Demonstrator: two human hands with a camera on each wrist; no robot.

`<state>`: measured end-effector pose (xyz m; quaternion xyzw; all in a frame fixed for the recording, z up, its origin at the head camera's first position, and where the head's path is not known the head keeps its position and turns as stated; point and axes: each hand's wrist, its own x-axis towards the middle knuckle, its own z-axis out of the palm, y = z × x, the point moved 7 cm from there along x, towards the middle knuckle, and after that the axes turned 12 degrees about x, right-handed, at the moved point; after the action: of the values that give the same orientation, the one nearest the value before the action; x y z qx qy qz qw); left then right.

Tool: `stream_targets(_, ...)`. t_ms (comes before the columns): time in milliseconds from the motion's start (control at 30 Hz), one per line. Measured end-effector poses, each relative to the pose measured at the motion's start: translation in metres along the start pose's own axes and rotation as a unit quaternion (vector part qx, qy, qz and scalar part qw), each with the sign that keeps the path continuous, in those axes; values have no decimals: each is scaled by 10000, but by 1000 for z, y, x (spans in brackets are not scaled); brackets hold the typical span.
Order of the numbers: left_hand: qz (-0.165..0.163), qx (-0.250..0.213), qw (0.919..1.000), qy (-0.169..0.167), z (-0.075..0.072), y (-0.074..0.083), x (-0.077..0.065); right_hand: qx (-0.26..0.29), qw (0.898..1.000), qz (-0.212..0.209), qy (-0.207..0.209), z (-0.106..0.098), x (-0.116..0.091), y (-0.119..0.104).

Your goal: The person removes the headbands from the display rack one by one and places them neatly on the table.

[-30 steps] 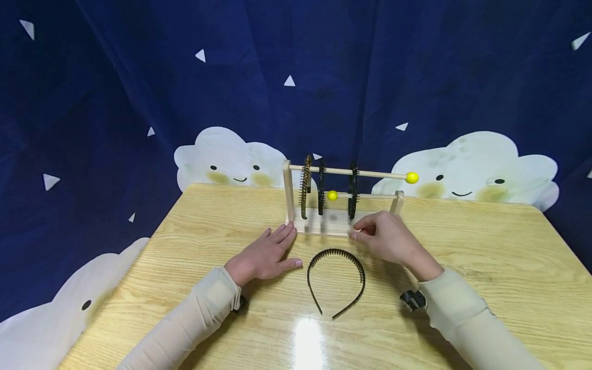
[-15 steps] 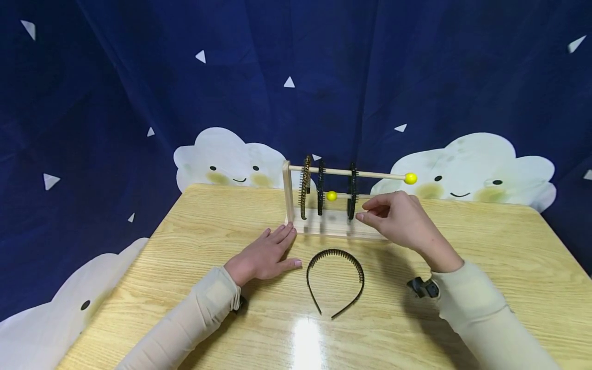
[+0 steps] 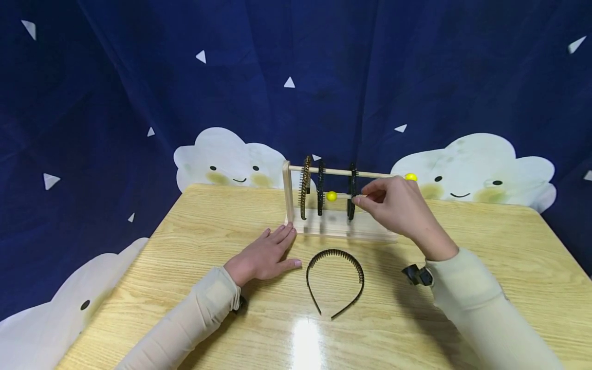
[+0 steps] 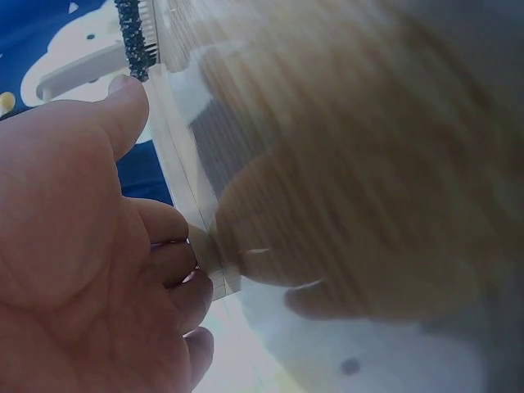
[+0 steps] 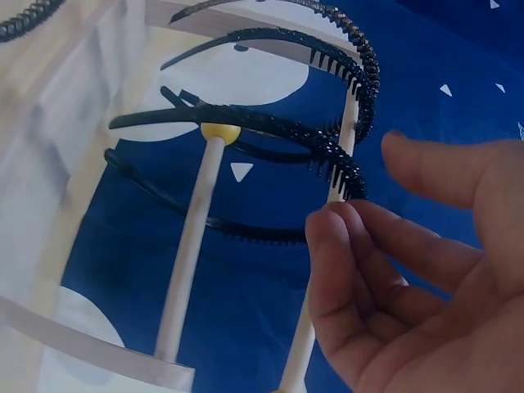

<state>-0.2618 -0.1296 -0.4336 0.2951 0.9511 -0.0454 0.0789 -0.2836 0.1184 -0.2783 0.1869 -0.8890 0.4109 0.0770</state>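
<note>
My left hand (image 3: 263,257) lies flat with its fingers spread, fingertips at the left front corner of a wooden stand's base (image 3: 324,223). My right hand (image 3: 402,208) is raised before the stand's right part, fingers bent and thumb apart from them. Its fingertips are right at a black toothed headband (image 3: 353,180) hanging on the upper rod; in the right wrist view they overlap this headband (image 5: 237,123). A second black headband (image 3: 320,190) and a brown-gold one (image 3: 305,190) hang further left. Another dark headband (image 3: 335,252) lies on the table, its ends toward me.
The stand has a long upper rod (image 3: 337,171) ending in a yellow ball (image 3: 410,177), and a lower rod with another yellow ball (image 3: 331,196). A wooden table (image 3: 208,221) bears it all. A dark blue curtain (image 3: 324,77) with clouds hangs behind.
My right hand has risen from the base's front edge up to the right-hand black headband. The left hand and the headbands stay as they were.
</note>
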Motion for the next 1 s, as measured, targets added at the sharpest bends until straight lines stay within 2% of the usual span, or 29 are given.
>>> stream_targets(400, -12, -73, 10000, -25, 1, 0, 0, -389, 9974, -124, 594, -6, 23, -15)
stream_targets(533, -6, -63, 10000, -13, 1, 0, 0, -580, 9962, -105, 635, -4, 33, -19)
stream_targets(700, -2, -24, 10000, -28, 0, 0, 0, -733, 9958, 145, 533, 3, 40, -18)
stream_targets(1000, 10, -6, 10000, 31, 0, 0, 0, -949, 9929, 545, 467, 7, 45, -15)
